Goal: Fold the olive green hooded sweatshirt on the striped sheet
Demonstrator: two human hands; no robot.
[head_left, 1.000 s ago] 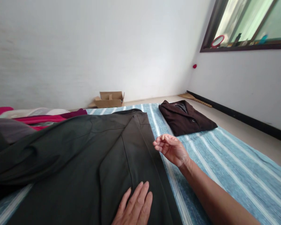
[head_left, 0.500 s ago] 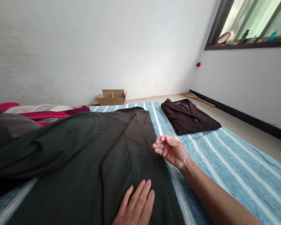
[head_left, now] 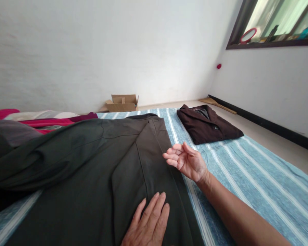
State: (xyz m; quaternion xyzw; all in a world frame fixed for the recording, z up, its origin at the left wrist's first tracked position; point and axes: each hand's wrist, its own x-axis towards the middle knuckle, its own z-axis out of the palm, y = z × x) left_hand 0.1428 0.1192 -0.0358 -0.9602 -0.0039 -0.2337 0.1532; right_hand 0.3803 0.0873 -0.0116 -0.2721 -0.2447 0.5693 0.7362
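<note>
A dark grey-green coat [head_left: 89, 177] lies spread in front of me, its collar at the far end. Its right side is folded inward, making a straight edge, while a long sleeve stretches out to the left. My left hand [head_left: 149, 220] rests flat on the folded part, fingers extended. Just beyond it, my right hand [head_left: 186, 160] hovers at the coat's right edge, palm turned up, fingers loosely stretched and thumb apart, with nothing in it. A folded dark brown jacket [head_left: 207, 124] with a button showing lies farther back to the right.
Beneath everything is a blue, white-striped bedsheet [head_left: 246, 171]. Pink, grey and white clothes [head_left: 46, 123] are piled at the far left. An open cardboard box [head_left: 124, 103] stands by the wall. A window ledge [head_left: 272, 44] at upper right holds a round mirror [head_left: 248, 35] and bottles.
My right hand's fingers have straightened and its palm has turned further upward. My left hand stays flat on the coat. The view has shifted slightly.
</note>
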